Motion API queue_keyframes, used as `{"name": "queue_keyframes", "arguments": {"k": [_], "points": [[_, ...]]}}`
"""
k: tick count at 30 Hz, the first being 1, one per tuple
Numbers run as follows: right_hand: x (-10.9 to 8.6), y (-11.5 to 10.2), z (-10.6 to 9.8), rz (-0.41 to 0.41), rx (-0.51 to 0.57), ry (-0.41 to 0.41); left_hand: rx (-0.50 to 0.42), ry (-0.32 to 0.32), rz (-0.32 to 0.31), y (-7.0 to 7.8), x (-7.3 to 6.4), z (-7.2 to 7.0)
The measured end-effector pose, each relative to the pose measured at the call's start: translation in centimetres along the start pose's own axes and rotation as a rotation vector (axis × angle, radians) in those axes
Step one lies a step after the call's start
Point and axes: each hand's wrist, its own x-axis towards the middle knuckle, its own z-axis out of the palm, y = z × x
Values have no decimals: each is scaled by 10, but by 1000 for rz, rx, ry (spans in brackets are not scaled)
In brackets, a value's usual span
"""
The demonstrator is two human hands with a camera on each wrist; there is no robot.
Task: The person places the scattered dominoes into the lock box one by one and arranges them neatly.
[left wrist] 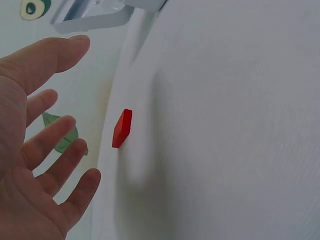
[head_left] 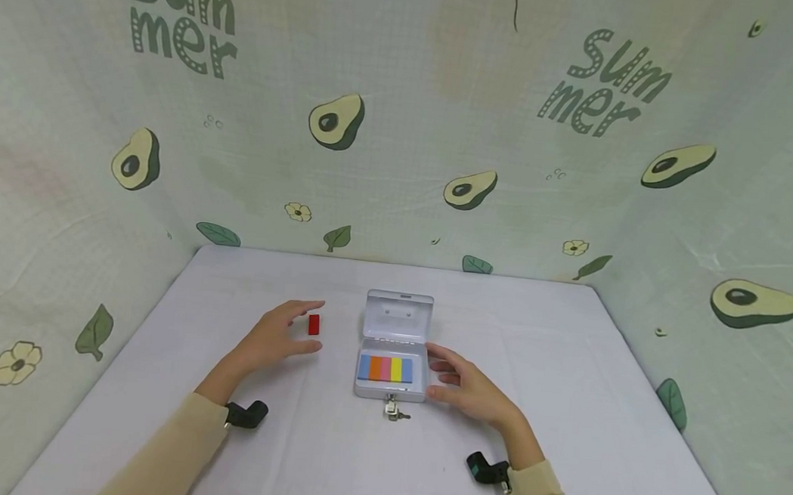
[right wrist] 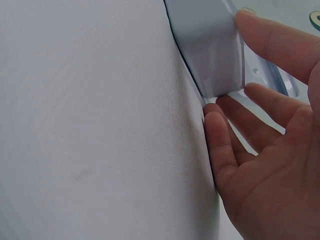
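A person's two arms in beige sleeves reach over a white cloth-covered bench point(head_left: 288, 453), seen from above by the head camera. Walls of pale green fabric printed with avocados, leaves, flowers and the word "Summer" enclose the bench on three sides.

The left hand point(head_left: 275, 336) hovers with its fingers spread wide and relaxed, holding nothing. Just beside its fingertips, towards the middle of the bench, lies a small flat red rectangular block point(head_left: 314, 324). The left wrist view shows the same red block point(left wrist: 122, 128) resting on the cloth, apart from the open palm and fingers point(left wrist: 60, 135).

At the centre of the bench stands a small white metal cash box point(head_left: 391, 389) with its lid point(head_left: 397, 316) raised upright at the back. Inside lies a row of flat coloured blocks point(head_left: 385, 369): blue, orange, pink, yellow and blue, side by side. A small bunch of metal keys point(head_left: 394, 411) hangs from the lock at the box's front.

The right hand point(head_left: 470, 388) sits at the box's right side, fingers loosely open. In the right wrist view, the right thumb point(right wrist: 275, 42) touches the box wall point(right wrist: 210, 45), and the other fingers point(right wrist: 222, 145) lie close against its lower edge, gripping nothing.

A black strap shows at each wrist.
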Motion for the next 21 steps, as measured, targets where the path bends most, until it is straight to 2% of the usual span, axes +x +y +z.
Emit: {"name": "queue_keyframes", "arguments": {"k": [11, 16, 21], "points": [[-1, 0, 0, 10, 1, 0, 103, -49, 8, -7, 10, -22], [-2, -3, 0, 13, 2, 0, 130, -67, 5, -13, 17, -27], [-2, -3, 0, 8, 8, -2, 158, -88, 34, -16, 23, -29]]}}
